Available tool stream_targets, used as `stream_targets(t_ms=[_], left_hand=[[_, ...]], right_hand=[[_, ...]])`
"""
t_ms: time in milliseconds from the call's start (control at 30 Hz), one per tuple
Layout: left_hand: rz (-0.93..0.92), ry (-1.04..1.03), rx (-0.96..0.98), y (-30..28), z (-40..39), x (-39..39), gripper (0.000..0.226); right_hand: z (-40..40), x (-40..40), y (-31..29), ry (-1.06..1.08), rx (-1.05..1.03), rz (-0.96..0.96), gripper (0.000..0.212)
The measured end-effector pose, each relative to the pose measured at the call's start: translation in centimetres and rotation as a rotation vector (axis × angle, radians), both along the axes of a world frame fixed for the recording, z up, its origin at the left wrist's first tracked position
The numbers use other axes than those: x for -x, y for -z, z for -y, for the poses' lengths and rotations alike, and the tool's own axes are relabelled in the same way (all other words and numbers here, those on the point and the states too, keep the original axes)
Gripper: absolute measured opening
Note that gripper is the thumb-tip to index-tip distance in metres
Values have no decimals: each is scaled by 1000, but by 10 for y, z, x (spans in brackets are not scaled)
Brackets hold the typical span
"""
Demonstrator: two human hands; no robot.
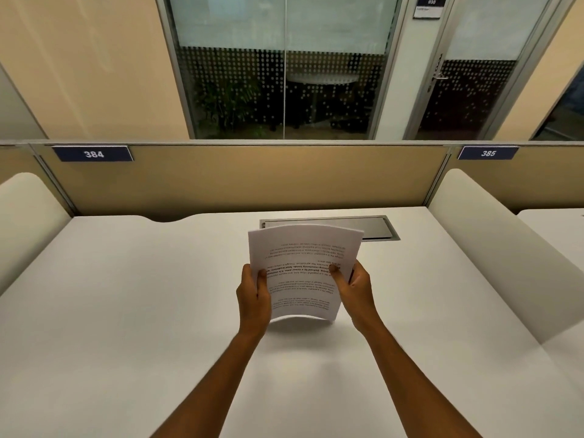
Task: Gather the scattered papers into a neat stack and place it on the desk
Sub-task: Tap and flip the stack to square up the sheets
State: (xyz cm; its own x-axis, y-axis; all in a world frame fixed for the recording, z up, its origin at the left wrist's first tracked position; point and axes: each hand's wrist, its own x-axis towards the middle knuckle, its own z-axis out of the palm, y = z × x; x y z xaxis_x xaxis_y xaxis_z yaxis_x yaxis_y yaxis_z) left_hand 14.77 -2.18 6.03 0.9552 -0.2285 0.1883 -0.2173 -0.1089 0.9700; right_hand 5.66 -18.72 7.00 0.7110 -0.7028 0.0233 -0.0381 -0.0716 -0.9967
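A stack of white printed papers [303, 257] stands nearly upright above the middle of the white desk [126, 311], bowed slightly, its text upside down to me. Its lower edge hovers just over the desk surface and casts a soft shadow there. My left hand [254, 295] grips the stack's left edge, thumb on the front sheet. My right hand [354, 287] grips the right edge in the same way. The sheets look aligned at the top edge.
A grey cable hatch [376, 227] is set into the desk just behind the papers. Cream side dividers [480, 229] rise at left and right, and a tan back panel [252, 175] with plates 384 and 385 closes the far side. Glass walls stand beyond.
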Motion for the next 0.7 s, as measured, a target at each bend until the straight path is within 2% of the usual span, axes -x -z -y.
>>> stream_targets(t_ms=[200, 567, 700], left_hand=[[-22, 65, -55, 22, -12, 7, 19], [9, -5, -34, 16, -13, -1, 15], [-8, 13, -63, 29, -15, 1, 11]], right_hand=[[-12, 7, 23, -39, -96, -49, 32], [-15, -1, 16, -54, -65, -15, 32], [-18, 1, 33, -70, -69, -70, 29]])
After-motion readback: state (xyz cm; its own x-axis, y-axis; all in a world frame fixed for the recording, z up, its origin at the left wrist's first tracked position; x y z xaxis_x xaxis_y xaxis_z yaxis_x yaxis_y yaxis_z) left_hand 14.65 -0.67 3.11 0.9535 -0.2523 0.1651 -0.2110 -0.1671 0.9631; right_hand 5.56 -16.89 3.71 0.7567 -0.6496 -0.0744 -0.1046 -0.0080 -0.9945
